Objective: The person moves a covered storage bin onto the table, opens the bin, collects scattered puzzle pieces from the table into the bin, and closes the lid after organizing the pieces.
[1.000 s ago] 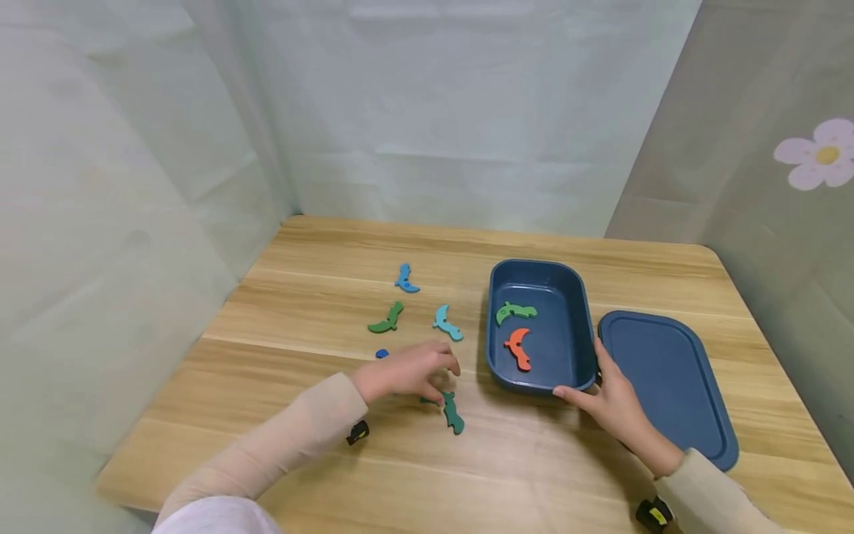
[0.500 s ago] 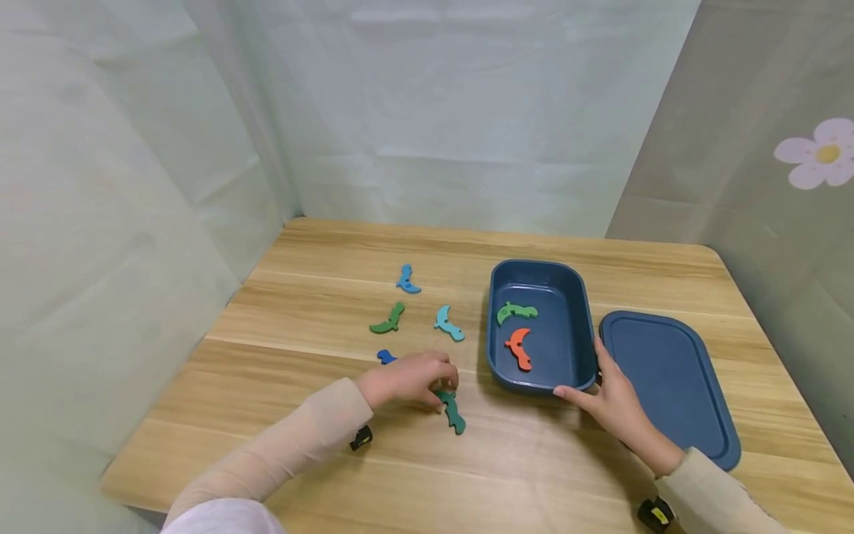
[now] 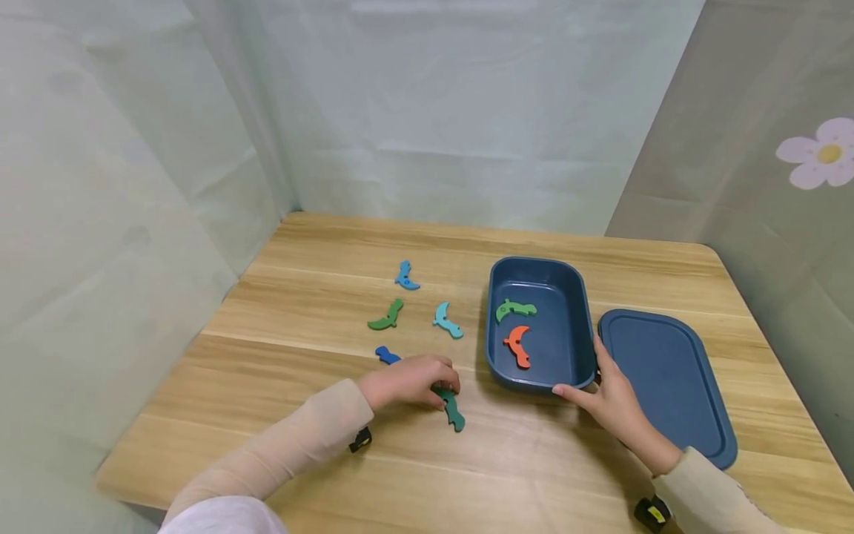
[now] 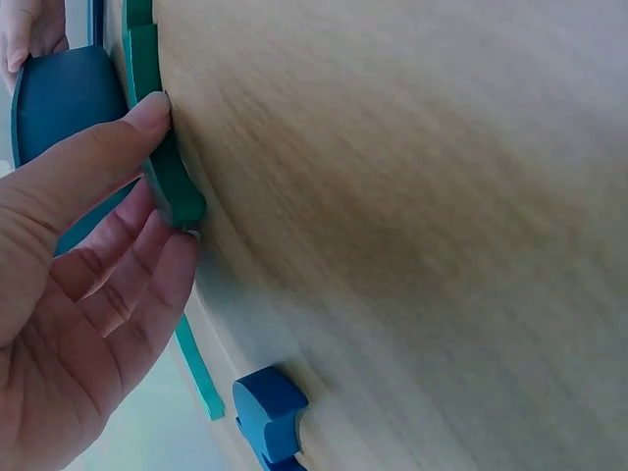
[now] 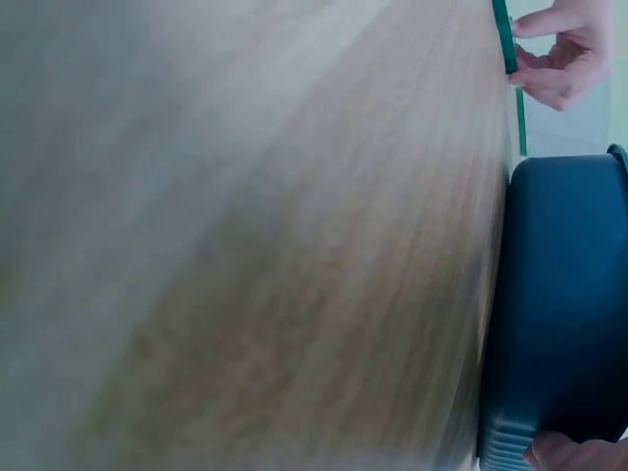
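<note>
Nearest the person, a dark green curved toy piece [image 3: 454, 412] lies low over the table [image 3: 520, 475], just left of the container; the left hand [image 3: 415, 380] pinches its far part between thumb and fingers, though whether it is lifted I cannot tell; it looks light, stiff and smooth, perhaps a little slippery, so a pinch across its narrow edges, near the middle, should serve best; it seems unlikely to break; the right hand [image 3: 617, 404] grips the near right corner of the navy container [image 3: 560, 334], with the lid [image 3: 670, 386] flat to its right; a dark blue piece [image 3: 387, 355] sits partly behind the left hand; inside the container lie an orange piece [image 3: 517, 347] and, beyond it, a bright green one; farther left are light blue and leaf-green pieces, then a mid-blue piece [image 3: 406, 277].
</note>
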Motion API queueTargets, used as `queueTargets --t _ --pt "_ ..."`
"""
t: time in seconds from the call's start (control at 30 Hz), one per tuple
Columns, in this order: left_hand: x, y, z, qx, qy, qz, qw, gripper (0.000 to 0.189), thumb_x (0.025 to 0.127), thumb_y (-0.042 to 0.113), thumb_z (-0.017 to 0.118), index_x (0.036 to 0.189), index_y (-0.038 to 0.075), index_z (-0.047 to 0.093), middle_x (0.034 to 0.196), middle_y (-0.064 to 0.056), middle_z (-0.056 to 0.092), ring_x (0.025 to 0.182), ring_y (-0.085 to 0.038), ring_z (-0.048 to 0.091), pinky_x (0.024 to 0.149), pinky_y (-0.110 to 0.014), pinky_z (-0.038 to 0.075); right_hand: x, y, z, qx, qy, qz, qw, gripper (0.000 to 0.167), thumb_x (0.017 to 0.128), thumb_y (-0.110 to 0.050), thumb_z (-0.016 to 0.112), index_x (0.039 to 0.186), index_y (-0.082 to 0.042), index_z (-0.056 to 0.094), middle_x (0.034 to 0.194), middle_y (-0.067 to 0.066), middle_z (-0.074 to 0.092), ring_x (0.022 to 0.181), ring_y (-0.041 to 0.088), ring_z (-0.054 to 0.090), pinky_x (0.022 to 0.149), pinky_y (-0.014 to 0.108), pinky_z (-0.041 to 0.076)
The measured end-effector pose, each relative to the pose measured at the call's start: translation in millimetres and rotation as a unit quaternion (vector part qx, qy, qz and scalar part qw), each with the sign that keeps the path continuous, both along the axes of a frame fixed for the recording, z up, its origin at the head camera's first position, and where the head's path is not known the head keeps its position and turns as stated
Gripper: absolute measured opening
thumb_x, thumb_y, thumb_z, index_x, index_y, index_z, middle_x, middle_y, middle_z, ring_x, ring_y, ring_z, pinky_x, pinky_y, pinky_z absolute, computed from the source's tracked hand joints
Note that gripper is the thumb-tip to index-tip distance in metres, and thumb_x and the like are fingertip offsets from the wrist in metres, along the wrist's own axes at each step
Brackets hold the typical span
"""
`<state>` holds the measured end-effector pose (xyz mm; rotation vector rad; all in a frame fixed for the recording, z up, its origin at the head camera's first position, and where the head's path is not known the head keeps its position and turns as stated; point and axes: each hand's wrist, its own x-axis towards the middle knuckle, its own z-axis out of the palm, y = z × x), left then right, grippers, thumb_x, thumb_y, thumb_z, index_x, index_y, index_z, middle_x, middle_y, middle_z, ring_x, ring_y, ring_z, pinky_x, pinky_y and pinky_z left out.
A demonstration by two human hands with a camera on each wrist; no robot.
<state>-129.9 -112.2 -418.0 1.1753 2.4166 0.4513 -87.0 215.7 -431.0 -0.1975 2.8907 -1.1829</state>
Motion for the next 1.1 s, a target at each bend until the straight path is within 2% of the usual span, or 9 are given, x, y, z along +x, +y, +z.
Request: queueTargets --t 0.3,0.6,0.8,0.97,1.1 --pt "-0.4 -0.6 1.1 -0.001 -0.006 0.004 1.0000 0.021 0.081 0.016 0.075 0.101 0.011 0.070 0.090 0.003 0.061 0.080 -0.005 0.052 0.074 -0.017 0.046 -1.6 0.4 -1.3 -0.006 0.004 0.003 1.0000 0.113 0.074 -0.032 0.081 0.148 0.009 0.007 0.147 0.038 0.021 0.131 0.053 0.030 0.098 0.063 0.036" --pt "-2.2 -3.7 -2.1 0.023 0.011 -0.020 0.9995 0.022 0.084 0.016 0.072 0.105 0.009 0.068 0.093 0.002 0.062 0.081 -0.005 0.052 0.074 -0.016 0.046 -1.9 0.7 -2.7 -0.007 0.008 0.000 0.9999 0.113 0.073 -0.030 0.082 0.149 0.009 0.008 0.146 0.038 0.023 0.130 0.053 0.032 0.097 0.062 0.037" --pt "-5.6 -7.7 3.5 0.055 0.036 -0.027 0.9974 0.025 0.084 0.014 0.071 0.107 0.006 0.067 0.098 -0.001 0.064 0.086 -0.007 0.056 0.079 -0.017 0.048 -1.3 0.9 -2.3 -0.008 0.003 0.000 1.0000 0.113 0.073 -0.031 0.082 0.149 0.008 0.007 0.147 0.038 0.022 0.131 0.053 0.031 0.098 0.062 0.036" --pt "-11.7 -8.9 9.9 0.099 0.071 -0.047 0.9914 0.024 0.083 0.013 0.072 0.105 0.004 0.069 0.097 -0.003 0.066 0.085 -0.009 0.060 0.076 -0.017 0.049 -2.2 1.5 -3.2 -0.010 0.007 0.001 0.9999 0.113 0.073 -0.031 0.082 0.149 0.008 0.007 0.147 0.038 0.023 0.130 0.053 0.031 0.097 0.062 0.037" --pt "-14.3 -5.8 17.2 0.135 0.088 -0.046 0.9859 0.025 0.083 0.013 0.072 0.105 0.004 0.069 0.097 -0.003 0.066 0.084 -0.009 0.060 0.074 -0.015 0.050 -2.9 1.2 -3.0 -0.011 0.003 0.001 0.9999 0.113 0.073 -0.031 0.082 0.149 0.008 0.007 0.147 0.038 0.023 0.130 0.052 0.031 0.098 0.062 0.037"
